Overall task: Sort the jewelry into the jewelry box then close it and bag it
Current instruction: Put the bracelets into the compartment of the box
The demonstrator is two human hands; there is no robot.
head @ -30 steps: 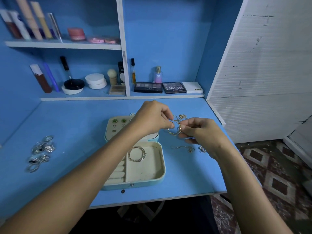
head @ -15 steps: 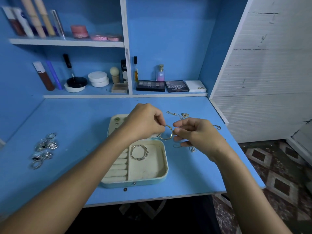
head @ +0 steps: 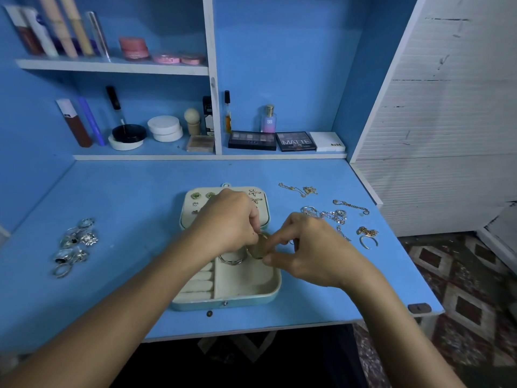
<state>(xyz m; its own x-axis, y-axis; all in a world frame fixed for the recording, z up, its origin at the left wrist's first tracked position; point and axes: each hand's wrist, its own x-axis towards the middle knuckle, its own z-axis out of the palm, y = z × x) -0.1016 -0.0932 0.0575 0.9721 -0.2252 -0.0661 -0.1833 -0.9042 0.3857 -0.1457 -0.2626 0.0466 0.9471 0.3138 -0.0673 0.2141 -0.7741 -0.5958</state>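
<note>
Since the earlier frame both hands had dropped toward the open jewelry box [head: 275, 287], carrying the gold bangle [head: 256, 245] over its large compartment. The left hand [head: 227, 219] pinched the bangle's ten o'clock edge; the right hand [head: 313, 249] pinched its four o'clock edge. A silver bangle [head: 232, 260] lay inside at seven o'clock of it.

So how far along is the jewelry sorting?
Early on. Done: earrings sit in the open jewelry box lid, one silver bangle in the tray. In hand: both hands lower a gold bangle in. Left: the rings, the chains, closing, bagging.
</note>
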